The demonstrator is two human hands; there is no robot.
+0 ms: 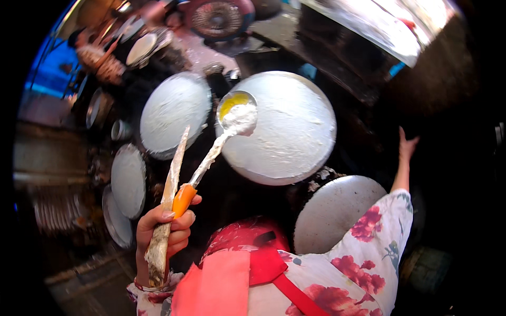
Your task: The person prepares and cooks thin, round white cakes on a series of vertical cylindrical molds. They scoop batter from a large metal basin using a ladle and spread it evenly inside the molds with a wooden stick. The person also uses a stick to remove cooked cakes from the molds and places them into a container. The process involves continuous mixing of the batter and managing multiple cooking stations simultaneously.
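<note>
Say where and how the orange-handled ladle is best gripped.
Likely grip the ladle by its orange handle, from the lower-left end opposite its bowl, wrapping it as the left hand does: the handle's visible part looks cleaner, while white paste coats much of the shaft.

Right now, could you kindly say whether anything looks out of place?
Slightly: the ladle in the left hand has white paste along its shaft, not just in its bowl as expected, and the tapered wooden stick beside it is smeared too. Spills in the dark areas cannot be judged.
</note>
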